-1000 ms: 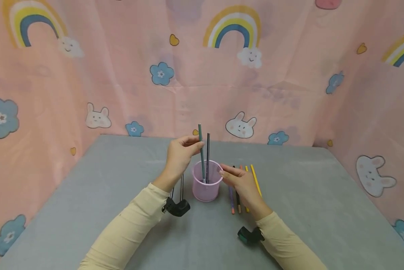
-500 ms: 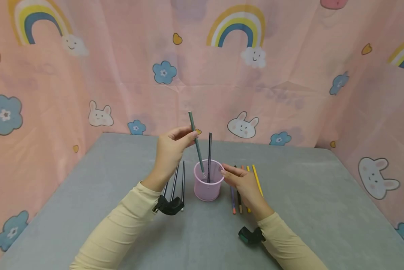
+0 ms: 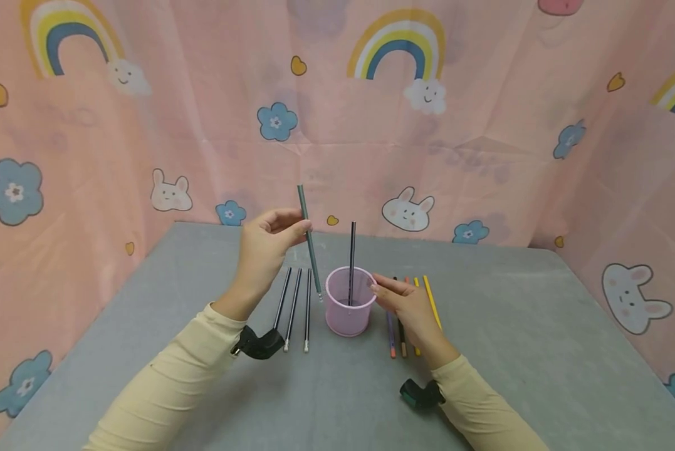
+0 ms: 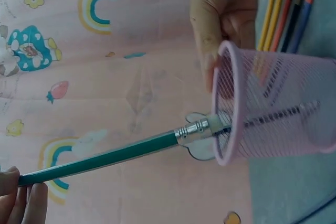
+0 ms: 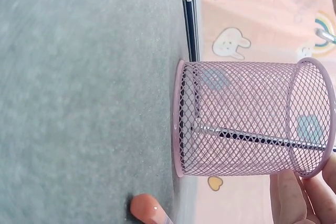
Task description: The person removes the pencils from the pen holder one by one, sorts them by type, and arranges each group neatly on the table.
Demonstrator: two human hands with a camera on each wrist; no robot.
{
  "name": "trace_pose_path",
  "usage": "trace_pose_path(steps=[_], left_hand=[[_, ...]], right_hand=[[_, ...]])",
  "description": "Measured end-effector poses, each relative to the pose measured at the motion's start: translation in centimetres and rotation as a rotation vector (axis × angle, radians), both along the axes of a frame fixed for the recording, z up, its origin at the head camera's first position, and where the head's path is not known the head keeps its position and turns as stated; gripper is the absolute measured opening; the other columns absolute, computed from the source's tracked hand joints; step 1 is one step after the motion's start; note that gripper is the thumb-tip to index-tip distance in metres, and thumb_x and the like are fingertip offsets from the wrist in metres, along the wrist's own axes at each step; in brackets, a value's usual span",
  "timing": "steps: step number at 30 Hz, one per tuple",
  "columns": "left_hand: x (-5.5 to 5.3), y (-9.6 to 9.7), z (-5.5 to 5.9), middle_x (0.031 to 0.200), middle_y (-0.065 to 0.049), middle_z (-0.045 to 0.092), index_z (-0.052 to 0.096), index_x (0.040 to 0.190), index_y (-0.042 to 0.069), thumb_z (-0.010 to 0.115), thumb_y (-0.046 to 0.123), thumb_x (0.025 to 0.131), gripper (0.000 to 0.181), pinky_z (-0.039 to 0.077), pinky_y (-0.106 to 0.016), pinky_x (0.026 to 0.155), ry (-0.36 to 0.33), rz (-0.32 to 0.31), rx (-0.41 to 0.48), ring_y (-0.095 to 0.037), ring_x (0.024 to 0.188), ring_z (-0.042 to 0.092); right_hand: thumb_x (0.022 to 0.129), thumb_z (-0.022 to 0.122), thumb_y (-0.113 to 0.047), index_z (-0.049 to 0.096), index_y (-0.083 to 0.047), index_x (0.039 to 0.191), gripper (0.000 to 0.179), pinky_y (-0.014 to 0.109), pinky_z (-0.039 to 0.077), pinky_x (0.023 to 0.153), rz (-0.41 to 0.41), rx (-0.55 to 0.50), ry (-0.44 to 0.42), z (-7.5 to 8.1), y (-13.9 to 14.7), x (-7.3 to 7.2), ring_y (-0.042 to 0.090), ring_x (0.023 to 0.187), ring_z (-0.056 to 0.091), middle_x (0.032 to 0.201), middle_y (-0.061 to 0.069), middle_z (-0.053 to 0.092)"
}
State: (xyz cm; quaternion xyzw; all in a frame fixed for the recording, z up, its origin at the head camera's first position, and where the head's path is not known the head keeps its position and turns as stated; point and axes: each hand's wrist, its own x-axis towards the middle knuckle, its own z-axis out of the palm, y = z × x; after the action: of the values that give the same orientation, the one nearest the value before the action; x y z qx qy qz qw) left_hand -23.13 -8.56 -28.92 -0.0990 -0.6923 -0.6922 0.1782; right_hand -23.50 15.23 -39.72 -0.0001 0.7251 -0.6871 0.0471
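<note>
My left hand [image 3: 262, 250] pinches a green pencil [image 3: 311, 254] between thumb and fingers, up in the air left of the pink mesh pen cup [image 3: 345, 321]. The pencil's silver ferrule and white eraser [image 4: 215, 124] point down; in the left wrist view they overlap the cup's rim. With thumb and fingers my right hand [image 3: 409, 313] holds the cup's right rim. The cup stands upright on the table, and one dark pencil [image 3: 352, 250] leans inside it, eraser end at the bottom, as the right wrist view shows.
Three dark striped pencils [image 3: 296, 307] lie side by side left of the cup. Right of it, partly under my right hand, lie several coloured pencils [image 4: 290, 17], yellow, orange, black and purple. A pink patterned cloth [image 3: 337, 156] hangs behind the grey table [image 3: 512, 351].
My left hand has drawn the green pencil up out of the cup and moved left with it, uncovering the dark pencils on the table. The right hand stays at the rim.
</note>
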Motion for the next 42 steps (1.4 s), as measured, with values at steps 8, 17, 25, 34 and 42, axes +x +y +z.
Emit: trace_pose_path(steps=[8,17,25,34,42], left_hand=[[-0.6,-1.7,-1.2,0.099,-0.014,0.068,0.068,0.103,0.000,0.071,0.015,0.082,0.026,0.057,-0.025,0.074,-0.091,-0.057,-0.196,-0.014,0.081,0.068],[-1.9,-3.3,-3.2,0.100,-0.012,0.070,0.069,0.104,0.004,0.070,0.018,0.083,0.025,0.057,-0.028,0.076,-0.212,-0.053,-0.328,-0.021,0.084,0.069],[-3.0,-4.3,-4.1,0.105,-0.011,0.069,0.068,0.105,0.005,0.069,0.019,0.084,0.026,0.057,-0.029,0.077,-0.320,-0.051,-0.384,-0.020,0.086,0.069],[-3.9,-5.3,-5.1,0.112,-0.011,0.066,0.067,0.110,0.006,0.070,0.022,0.083,0.031,0.055,-0.034,0.082,-0.392,-0.073,-0.418,-0.021,0.093,0.067],[-4.7,-6.1,-6.4,0.112,-0.016,0.066,0.066,0.111,-0.001,0.068,0.016,0.085,0.031,0.056,-0.029,0.079,-0.466,-0.064,-0.393,-0.023,0.095,0.066]], right_hand=[[0.085,0.067,-0.024,0.059,-0.004,0.124,0.045,0.025,0.051,0.087,-0.009,-0.012,-0.002,0.1,0.0,0.0,0.003,0.098,0.063,0.125,0.011,0.060],[0.085,0.067,-0.025,0.059,-0.006,0.124,0.044,0.025,0.051,0.088,-0.004,0.001,-0.016,0.1,-0.2,0.1,0.005,0.101,0.063,0.126,0.010,0.059],[0.085,0.068,-0.026,0.060,-0.005,0.123,0.045,0.026,0.051,0.088,-0.010,0.000,-0.008,0.0,-0.1,0.0,0.007,0.102,0.063,0.124,0.010,0.060],[0.084,0.068,-0.029,0.060,-0.007,0.124,0.046,0.026,0.051,0.088,-0.025,0.024,-0.014,0.1,0.1,-0.1,0.005,0.100,0.063,0.125,0.009,0.060],[0.085,0.067,-0.026,0.059,-0.005,0.125,0.045,0.025,0.051,0.088,0.002,-0.003,-0.013,0.0,0.0,-0.2,0.004,0.101,0.063,0.125,0.010,0.059]])
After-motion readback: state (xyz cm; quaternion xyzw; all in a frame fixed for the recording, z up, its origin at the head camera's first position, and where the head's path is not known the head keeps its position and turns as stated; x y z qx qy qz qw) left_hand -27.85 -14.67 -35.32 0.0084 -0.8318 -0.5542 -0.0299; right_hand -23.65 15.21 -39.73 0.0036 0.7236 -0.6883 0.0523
